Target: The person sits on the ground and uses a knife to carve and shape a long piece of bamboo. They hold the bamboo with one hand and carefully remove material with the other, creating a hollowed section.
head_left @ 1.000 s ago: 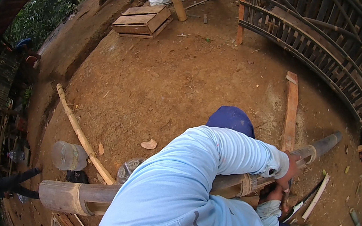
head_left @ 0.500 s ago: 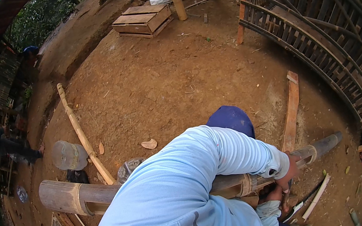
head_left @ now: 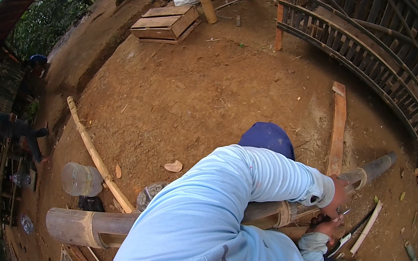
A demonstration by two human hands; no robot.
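A long light-blue sleeve (head_left: 276, 177) fills the middle and ends at my left hand (head_left: 333, 197), closed beside a thick bamboo pole (head_left: 65, 225) with openings cut in its side. Just below, my right hand (head_left: 331, 228) is closed too, close to the left. Between them a small pale blade tip (head_left: 347, 211) sticks out to the right; which hand has it is hidden. On the ground beside the hands lie a dark long blade (head_left: 363, 222) and a pale split strip of bamboo (head_left: 367, 228). A rounded navy cloth shape (head_left: 266, 138) shows beyond the sleeve.
A reddish plank (head_left: 337, 129) and a peeled pole (head_left: 90, 149) lie beyond the bamboo. A clear plastic container (head_left: 81, 179) stands left. Farther off are a wooden crate (head_left: 166, 23) and a slatted bamboo structure (head_left: 369, 34). Another person (head_left: 11, 126) is at far left.
My right hand has come up slightly, nearer the left, and the small blade tip now shows between them. The person at far left has moved farther away.
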